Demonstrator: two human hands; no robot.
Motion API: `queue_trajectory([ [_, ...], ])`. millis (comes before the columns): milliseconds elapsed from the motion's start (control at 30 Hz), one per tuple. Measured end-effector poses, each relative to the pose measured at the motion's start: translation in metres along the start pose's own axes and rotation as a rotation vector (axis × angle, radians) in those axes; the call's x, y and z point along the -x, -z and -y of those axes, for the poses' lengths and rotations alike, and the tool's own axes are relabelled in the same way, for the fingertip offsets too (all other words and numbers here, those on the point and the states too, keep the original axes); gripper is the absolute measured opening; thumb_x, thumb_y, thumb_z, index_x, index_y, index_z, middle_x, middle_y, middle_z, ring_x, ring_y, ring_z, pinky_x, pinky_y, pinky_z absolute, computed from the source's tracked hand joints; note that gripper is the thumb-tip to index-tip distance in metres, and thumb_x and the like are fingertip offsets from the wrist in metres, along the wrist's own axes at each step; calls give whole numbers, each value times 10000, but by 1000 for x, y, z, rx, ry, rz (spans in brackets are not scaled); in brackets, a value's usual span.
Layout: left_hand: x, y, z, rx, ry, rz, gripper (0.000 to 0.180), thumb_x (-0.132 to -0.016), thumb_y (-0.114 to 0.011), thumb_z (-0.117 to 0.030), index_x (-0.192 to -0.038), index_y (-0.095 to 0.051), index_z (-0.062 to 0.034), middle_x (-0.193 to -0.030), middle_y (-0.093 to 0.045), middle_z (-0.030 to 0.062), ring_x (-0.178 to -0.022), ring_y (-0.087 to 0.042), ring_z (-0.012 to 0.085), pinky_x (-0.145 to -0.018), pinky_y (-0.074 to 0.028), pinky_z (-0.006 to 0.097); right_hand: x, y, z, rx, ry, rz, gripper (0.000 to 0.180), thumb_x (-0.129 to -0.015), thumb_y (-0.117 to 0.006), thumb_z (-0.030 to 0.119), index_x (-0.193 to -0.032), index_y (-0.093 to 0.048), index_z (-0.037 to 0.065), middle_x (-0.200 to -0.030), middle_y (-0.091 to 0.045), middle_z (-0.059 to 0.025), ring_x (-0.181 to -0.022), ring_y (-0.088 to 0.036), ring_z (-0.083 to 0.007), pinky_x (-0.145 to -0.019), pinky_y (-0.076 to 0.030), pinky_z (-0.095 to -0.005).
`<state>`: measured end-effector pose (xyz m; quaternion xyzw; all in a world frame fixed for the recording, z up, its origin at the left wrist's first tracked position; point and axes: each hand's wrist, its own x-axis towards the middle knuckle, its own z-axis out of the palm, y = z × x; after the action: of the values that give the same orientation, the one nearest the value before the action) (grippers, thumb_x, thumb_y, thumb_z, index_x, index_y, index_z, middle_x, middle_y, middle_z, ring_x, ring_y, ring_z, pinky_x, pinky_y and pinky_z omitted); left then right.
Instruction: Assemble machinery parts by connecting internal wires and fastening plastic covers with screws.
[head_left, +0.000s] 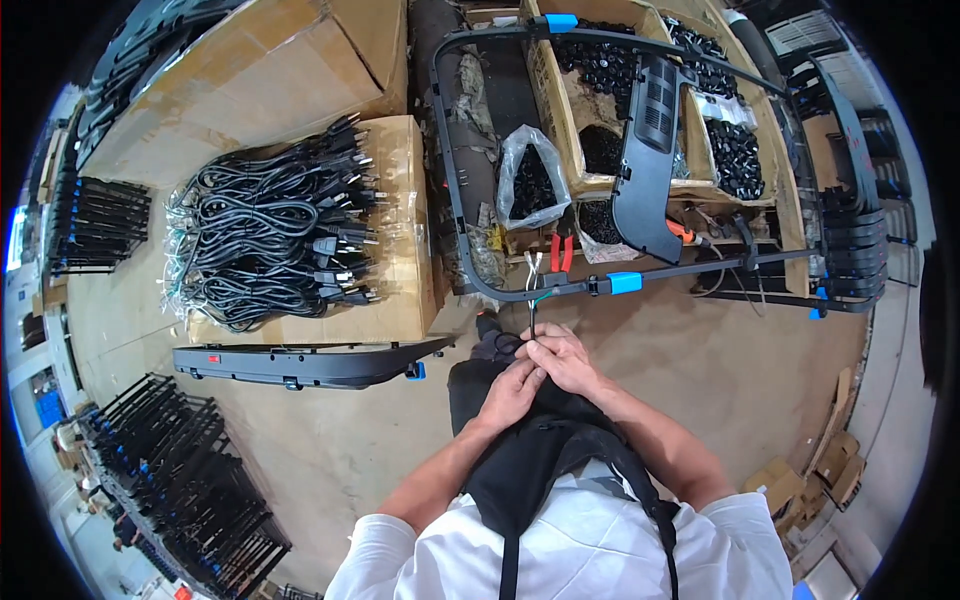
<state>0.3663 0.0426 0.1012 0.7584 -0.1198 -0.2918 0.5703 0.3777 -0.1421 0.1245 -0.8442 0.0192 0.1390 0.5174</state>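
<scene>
Both my hands are closed on a thin black power cord [532,322], in front of my body. My right hand [563,358] pinches the cord near its stripped end, and my left hand [510,393] grips it just below and to the left. From the cord's end, white and green wire ends [535,265] fan upward, in front of the lower bar of a large black plastic frame [690,269] with blue clips. Inside that frame stands a black panel with a vent grille [655,125]. Red-handled pliers [563,252] lie just beyond the wires.
Bundled black power cords [265,225] fill a cardboard box [400,300] at left, with another black frame [300,366] below it. Ahead are a plastic bag of small black parts [535,180], a divided wooden tray [572,140] and an orange-handled tool [680,231]. Racked frames [180,480] stand lower left.
</scene>
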Motion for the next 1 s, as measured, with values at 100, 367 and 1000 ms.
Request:
queue_trajectory([
  [100, -5, 8, -9, 104, 78, 110, 296, -1101, -570, -266, -1188, -662, 1, -1013, -716, 122, -971, -696, 259, -890, -546, 391, -9, 46, 44, 364, -158, 163, 307, -1035, -609, 284, -1074, -800, 47, -1140, -741, -142, -1118, -663, -311, -1018, -496, -414],
  [367, -2, 8, 11, 410, 217, 109, 320, -1146, -486, -308, -1069, -654, -46, -814, -543, 1, -748, -528, 104, -717, -484, 280, -136, 115, 38, 516, 64, 310, 449, -983, -667, 455, -1021, -776, 21, -833, -709, -168, -781, -661, -374, -769, -537, -473],
  [1000, -77, -17, -47, 695, 271, -411, 204, -1131, -516, -195, -1082, -628, -31, -934, -693, 37, -782, -622, 110, -745, -520, 269, -240, 133, 33, -197, -380, 432, 414, -1018, -694, 391, -1152, -721, 0, -963, -736, -47, -676, -663, -96, -489, -463, -248],
])
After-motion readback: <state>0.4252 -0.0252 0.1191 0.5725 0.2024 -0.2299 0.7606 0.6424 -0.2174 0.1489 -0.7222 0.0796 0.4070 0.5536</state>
